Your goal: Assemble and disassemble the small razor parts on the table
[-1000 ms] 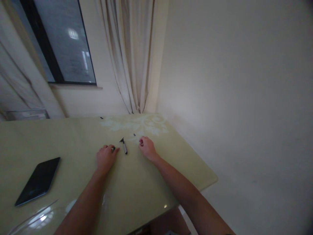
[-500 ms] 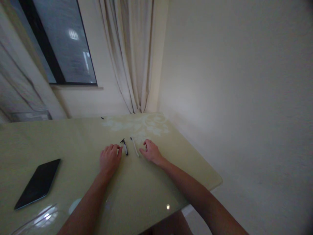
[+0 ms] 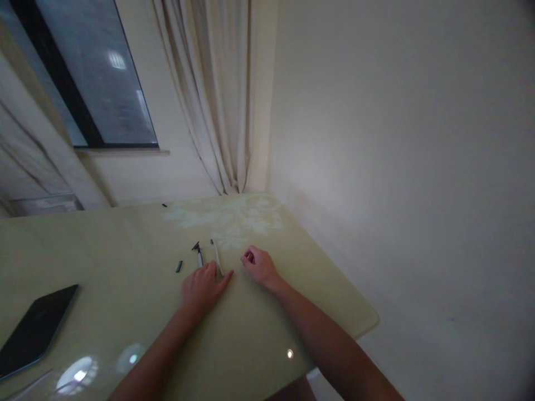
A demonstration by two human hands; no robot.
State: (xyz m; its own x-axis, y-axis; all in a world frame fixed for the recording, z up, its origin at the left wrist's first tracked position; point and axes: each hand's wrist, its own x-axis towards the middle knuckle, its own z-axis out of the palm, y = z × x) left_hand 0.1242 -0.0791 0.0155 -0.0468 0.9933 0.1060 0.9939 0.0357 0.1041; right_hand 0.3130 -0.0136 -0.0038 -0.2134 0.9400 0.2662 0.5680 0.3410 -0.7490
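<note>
My left hand (image 3: 203,287) lies on the table with its thumb stretched out to the right, apart from the fingers. Its fingertips reach the lower end of a razor (image 3: 199,257), which partly hides behind them. A white toothbrush (image 3: 218,258) with a dark head lies just beyond, its lower end close to my thumb and index finger. Left of the razor rests a small dark green oblong piece (image 3: 179,266). My right hand (image 3: 261,268) sits on the table right of the toothbrush, apart from it, with its fingers curled in and nothing visible in them.
A black tablet-like slab (image 3: 39,328) lies on the left of the pale table (image 3: 326,301). Near the far edge is a tiny dark piece (image 3: 164,205). A curtain (image 3: 225,100) hangs behind, and a wall (image 3: 397,167) borders the right side.
My left hand has moved right, over the razor's lower end and towards the toothbrush, uncovering the small dark green piece. My right hand's fingers have curled in. The view has turned slightly right.
</note>
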